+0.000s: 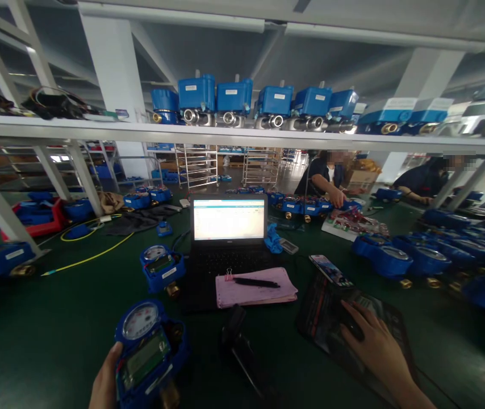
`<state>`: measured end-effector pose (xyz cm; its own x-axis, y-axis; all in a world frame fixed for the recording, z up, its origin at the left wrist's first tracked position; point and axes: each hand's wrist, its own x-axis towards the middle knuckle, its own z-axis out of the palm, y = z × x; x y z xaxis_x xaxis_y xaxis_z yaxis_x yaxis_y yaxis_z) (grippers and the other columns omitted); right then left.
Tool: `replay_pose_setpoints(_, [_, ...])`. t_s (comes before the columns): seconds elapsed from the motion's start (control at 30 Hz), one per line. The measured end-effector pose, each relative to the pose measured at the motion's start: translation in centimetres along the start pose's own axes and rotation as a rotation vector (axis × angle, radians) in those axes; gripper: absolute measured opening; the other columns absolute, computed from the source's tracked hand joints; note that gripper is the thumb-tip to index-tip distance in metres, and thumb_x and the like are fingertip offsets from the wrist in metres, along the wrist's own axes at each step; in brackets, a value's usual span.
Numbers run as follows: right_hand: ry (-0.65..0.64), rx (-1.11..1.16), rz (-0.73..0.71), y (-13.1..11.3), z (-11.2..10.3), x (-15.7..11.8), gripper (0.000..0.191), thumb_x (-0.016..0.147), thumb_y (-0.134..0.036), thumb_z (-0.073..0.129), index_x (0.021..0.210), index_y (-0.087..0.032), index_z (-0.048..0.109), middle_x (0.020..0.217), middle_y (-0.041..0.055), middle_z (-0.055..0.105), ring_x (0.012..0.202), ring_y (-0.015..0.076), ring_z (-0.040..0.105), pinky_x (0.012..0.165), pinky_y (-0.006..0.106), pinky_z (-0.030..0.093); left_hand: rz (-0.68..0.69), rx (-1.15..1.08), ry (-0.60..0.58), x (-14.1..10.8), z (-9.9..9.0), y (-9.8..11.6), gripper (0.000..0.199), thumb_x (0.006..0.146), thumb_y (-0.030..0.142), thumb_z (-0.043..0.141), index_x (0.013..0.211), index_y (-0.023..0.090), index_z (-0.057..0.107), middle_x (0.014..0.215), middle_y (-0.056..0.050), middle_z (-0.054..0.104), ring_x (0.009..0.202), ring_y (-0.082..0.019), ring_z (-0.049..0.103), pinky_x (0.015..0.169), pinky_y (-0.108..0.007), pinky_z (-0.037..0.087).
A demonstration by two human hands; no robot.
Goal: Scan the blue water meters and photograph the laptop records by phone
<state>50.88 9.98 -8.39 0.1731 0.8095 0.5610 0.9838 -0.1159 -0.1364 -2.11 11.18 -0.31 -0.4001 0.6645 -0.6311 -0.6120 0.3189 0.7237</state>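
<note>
My left hand (105, 379) grips the left side of a blue water meter (146, 349) with a round dial, a small display and a brass fitting. Most of its fingers are hidden behind the meter. My right hand (376, 343) curls over a black computer mouse (352, 322) on a dark mouse pad (317, 312). Between the hands lies a black handheld device, apparently a barcode scanner (238, 332). Beyond it, a pen (257, 282) rests on a pink paper pad (283, 292), which overlaps the front of a lit laptop (229, 220).
Another water meter (163, 267) stands left of the laptop. A smartphone (330, 269) lies above the mouse pad. Several meters (421, 255) crowd the right side. Overhead, a shelf (225, 134) carries blue units (234, 97). A co-worker's hand (336, 196) reaches among meters opposite.
</note>
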Motion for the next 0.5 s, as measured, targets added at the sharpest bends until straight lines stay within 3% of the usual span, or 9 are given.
replay_pose_setpoints(0.1, [-0.048,0.039,0.038,0.4,0.3,-0.2,0.057,0.09,-0.053,0.036,0.13,-0.022,0.061,0.13,0.0125,0.059,0.105,0.0334,0.064,0.08,0.048,0.059,-0.039,-0.048,-0.02,0.4,-0.3,-0.3,0.046,0.097,0.043,0.053,0.137,0.021,0.054,0.084,-0.004,0.068,0.063,-0.019,0.065,0.08,-0.038,0.058])
replay_pose_setpoints(0.23, [-0.069,0.053,0.043,0.8,0.4,-0.3,0.059,0.088,-0.057,0.035,0.128,-0.023,0.062,0.132,0.0108,0.059,0.106,0.0341,0.065,0.079,0.049,0.06,-0.013,-0.071,-0.033,-0.2,0.0,-0.2,0.041,0.1,0.038,0.049,0.137,0.02,0.053,0.096,-0.006,0.07,0.083,-0.02,0.069,0.087,-0.034,0.056])
replay_pose_setpoints(0.5, [-0.04,0.062,0.012,0.8,0.6,-0.4,0.058,0.086,-0.055,0.036,0.125,-0.022,0.064,0.128,0.0112,0.061,0.105,0.0335,0.065,0.079,0.049,0.06,-0.003,-0.063,-0.001,-0.8,0.5,0.0,0.05,0.1,0.038,0.05,0.147,0.021,0.042,0.103,-0.006,0.069,0.079,-0.019,0.069,0.089,-0.035,0.055])
